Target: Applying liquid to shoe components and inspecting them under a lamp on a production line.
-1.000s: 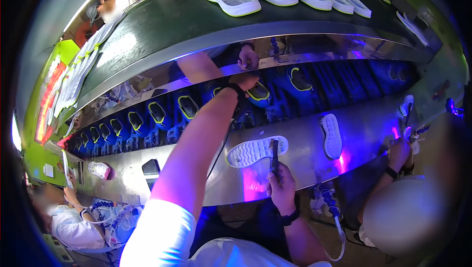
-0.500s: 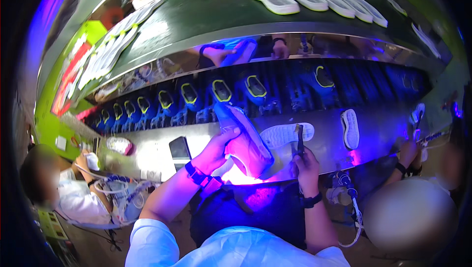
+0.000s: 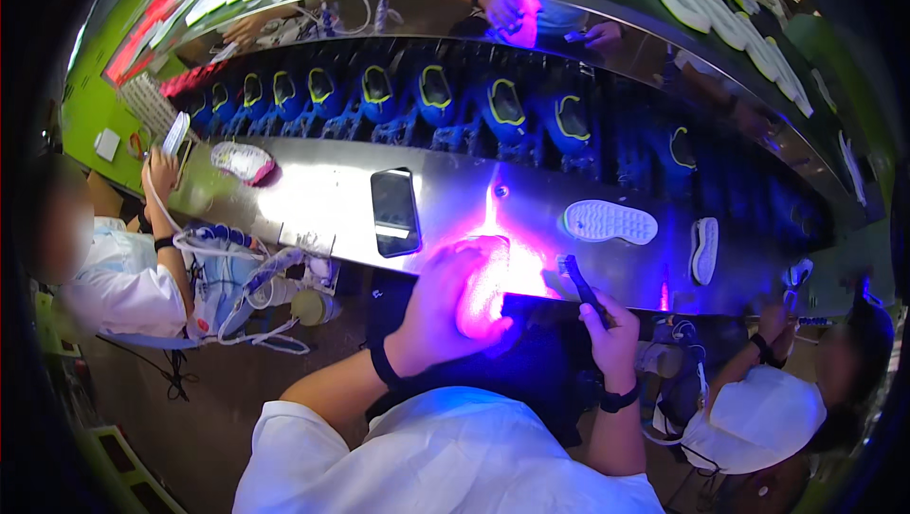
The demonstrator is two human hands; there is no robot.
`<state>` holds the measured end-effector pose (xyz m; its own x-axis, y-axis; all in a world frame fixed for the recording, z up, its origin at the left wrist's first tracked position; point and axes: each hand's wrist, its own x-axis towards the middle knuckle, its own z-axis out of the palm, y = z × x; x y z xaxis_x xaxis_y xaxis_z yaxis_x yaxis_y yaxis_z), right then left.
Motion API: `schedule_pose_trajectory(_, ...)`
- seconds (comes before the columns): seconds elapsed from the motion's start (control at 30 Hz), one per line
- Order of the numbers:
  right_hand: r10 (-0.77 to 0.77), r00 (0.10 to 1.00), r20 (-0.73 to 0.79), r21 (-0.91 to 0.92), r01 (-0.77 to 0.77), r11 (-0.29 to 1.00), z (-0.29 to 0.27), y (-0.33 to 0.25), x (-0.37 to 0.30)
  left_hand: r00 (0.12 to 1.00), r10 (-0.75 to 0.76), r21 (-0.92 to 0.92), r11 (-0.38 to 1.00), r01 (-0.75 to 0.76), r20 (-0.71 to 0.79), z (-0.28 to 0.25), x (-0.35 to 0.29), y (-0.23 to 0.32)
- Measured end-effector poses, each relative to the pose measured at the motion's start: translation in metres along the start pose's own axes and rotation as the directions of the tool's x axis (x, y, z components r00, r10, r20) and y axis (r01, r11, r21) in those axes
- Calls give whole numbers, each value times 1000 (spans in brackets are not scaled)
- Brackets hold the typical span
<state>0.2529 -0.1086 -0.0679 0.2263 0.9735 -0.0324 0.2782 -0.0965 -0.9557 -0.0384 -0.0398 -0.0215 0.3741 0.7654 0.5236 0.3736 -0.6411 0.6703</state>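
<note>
My left hand grips a shoe upper over the bench's near edge. Bright pink-violet light washes out much of its surface, and the palm and fingers cover part of it. To its right, my right hand is closed on a dark-handled brush, its bristle end pointing up and left, apart from the shoe upper. Beyond the brush, a white shoe sole lies on the bench with its textured face up. A second white sole rests farther right.
A black phone lies on the metal bench, left of my hands. Behind runs a row of blue shoes with yellow-green collars. A white-and-pink sole sits at left. Co-workers sit on both sides, a sleeve at left.
The shoe upper has been brought lower and turned, now seen more end-on under the light. The brush has come off the nearer sole toward me. The whole view has shifted.
</note>
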Motion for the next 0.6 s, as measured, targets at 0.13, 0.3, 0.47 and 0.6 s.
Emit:
schedule_pose_trajectory(0.13, 7, 996, 85, -142, 6, 990, 31, -7, 1, 989, 25, 197, 979, -54, 145, 3, -58, -1)
schedule_pose_trajectory(0.3, -62, 991, 120, -256, 91, 962, 70, 0, 17, 977, 66, 199, 974, -107, 203, 2, -92, -22)
schedule_pose_trajectory(0.47, 9, 997, 81, -190, 6, 982, 82, 20, 25, 975, 85, 171, 978, -121, 204, 4, -96, -34)
schedule_pose_trajectory(0.6, 93, 982, 162, -156, -68, 986, 77, 25, 8, 967, 110, 170, 974, -151, 228, 2, -99, -43)
